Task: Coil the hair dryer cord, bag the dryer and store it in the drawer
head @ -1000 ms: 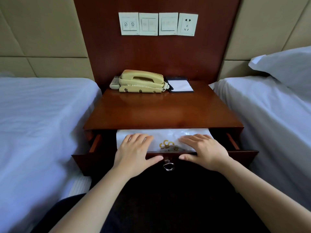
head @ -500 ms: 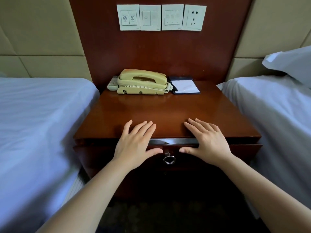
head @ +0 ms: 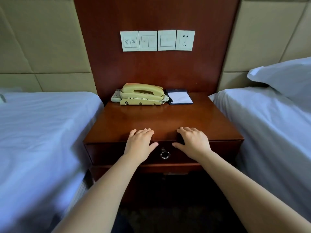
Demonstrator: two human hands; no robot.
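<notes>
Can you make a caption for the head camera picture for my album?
Two hands, left and right, rest flat against the shut drawer of a nightstand between two beds.

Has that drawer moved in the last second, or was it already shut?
Yes. The drawer slid inward: it stood open under the nightstand top showing a white bag, and now its front sits flush, bag hidden.

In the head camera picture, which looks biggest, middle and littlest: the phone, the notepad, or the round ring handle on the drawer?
1. Phone: biggest.
2. Notepad: middle.
3. Ring handle on the drawer: littlest, even though it is closest to the camera.
</notes>
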